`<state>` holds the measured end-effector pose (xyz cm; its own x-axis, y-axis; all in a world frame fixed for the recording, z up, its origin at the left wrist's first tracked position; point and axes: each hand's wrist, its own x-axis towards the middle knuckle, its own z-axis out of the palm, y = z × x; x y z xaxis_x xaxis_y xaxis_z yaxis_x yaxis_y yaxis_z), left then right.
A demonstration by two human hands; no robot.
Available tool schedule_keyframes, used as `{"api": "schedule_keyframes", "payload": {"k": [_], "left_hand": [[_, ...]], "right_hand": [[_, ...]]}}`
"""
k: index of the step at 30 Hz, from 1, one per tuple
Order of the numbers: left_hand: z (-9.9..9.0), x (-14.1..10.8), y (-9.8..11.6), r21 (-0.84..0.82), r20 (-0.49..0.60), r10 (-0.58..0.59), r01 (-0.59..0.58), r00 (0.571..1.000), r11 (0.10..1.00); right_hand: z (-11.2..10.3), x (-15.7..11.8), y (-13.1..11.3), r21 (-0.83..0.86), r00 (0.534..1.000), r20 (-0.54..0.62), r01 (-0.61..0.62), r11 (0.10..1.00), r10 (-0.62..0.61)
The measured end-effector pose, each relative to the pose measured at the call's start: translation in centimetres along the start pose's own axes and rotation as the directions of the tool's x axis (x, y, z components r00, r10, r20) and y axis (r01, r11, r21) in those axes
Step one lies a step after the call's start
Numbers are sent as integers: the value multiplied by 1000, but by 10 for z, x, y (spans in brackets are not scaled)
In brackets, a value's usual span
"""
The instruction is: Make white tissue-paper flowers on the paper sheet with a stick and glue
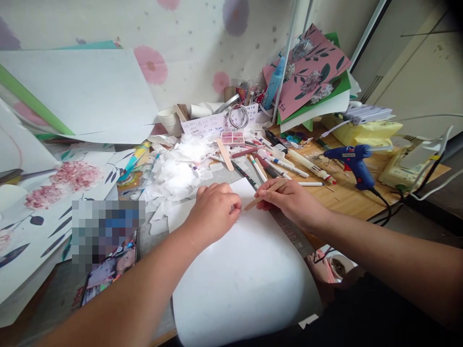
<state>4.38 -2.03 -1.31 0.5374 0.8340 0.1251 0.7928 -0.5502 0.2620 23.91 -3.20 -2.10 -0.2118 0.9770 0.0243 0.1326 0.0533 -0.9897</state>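
A wooden craft stick [252, 203] slants between the thumb and fingers of my right hand [289, 198], its lower end close to the paper. My left hand [214, 212] is just left of the stick's tip, its fingers curled in; whatever they may pinch is hidden. Under both hands lies a large white sheet of paper [235, 279], its near part bending down over the table's front edge. Beyond my left hand spreads a heap of torn white tissue [177, 168].
Another craft stick [224, 154] lies by a small pink palette [232, 139]. Several markers [285, 166] are strewn at the back right, near a blue hot glue gun [352, 161] with its cord. At left are a flower picture [72, 178] and a phone or tablet [112, 274].
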Motion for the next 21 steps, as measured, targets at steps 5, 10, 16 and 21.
{"api": "schedule_keyframes", "payload": {"k": [5, 10, 16, 21], "left_hand": [[0, 1, -1, -19, -16, -41, 40, 999, 999], [0, 2, -1, -40, -10, -68, 68, 998, 997], [-1, 3, -3, -54, 15, -85, 86, 996, 995], [0, 3, -4, -57, 26, -101, 102, 995, 993]], "right_hand": [[1, 5, 3, 63, 997, -10, -78, 995, 79], [2, 8, 0, 102, 988, -13, -153, 983, 155], [2, 7, -1, 137, 981, -25, -189, 972, 195], [4, 6, -2, 171, 975, -47, -209, 963, 219]]}}
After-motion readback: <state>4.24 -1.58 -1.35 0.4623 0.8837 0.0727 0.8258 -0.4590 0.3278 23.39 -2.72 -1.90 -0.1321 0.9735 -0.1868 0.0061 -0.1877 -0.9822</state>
